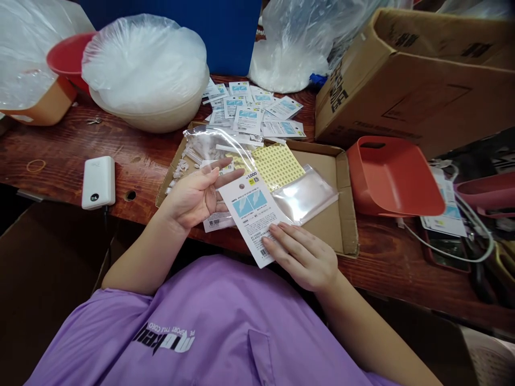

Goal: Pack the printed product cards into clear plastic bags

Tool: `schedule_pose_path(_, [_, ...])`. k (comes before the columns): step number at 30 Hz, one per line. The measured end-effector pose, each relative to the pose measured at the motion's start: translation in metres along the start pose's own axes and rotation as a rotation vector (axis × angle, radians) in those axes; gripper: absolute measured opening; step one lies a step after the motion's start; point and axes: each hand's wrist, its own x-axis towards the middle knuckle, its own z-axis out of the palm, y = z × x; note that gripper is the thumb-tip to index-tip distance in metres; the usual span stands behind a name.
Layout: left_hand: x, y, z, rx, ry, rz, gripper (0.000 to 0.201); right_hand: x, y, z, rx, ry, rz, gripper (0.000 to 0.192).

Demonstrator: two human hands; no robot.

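My right hand [304, 256] grips the lower corner of a white printed card [254, 217] with blue pictures and a hang hole, its fingers lying over the card's face. Left of the card, my left hand [195, 195] is palm up, fingers apart and stretched toward the card's top edge; I make out nothing firmly held in it. Behind both hands is a shallow cardboard tray [343, 201]. Inside it lie a yellow sticker sheet [281, 163], a stack of clear plastic sleeves [308, 195] and small whitish plastic pieces [195, 153]. Another card [215, 222] lies partly hidden below my left hand.
A pile of packaged cards [249, 110] lies behind the tray. Around it stand a plastic-covered cream bowl [148, 115], a large cardboard box [402, 96] and a red-orange bin [396, 177]. A white power bank [98, 182] with a cable sits on the left.
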Motion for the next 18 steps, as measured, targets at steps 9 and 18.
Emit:
schedule_pose_path(9, [0.005,0.001,0.0,-0.006,0.106,0.053,0.03,0.032,-0.006,0.011,0.093,-0.008,-0.01,0.025])
schedule_pose_path(18, [0.009,0.015,-0.005,-0.014,0.155,0.065,0.034,0.033,-0.014,0.017,0.149,0.009,-0.043,0.026])
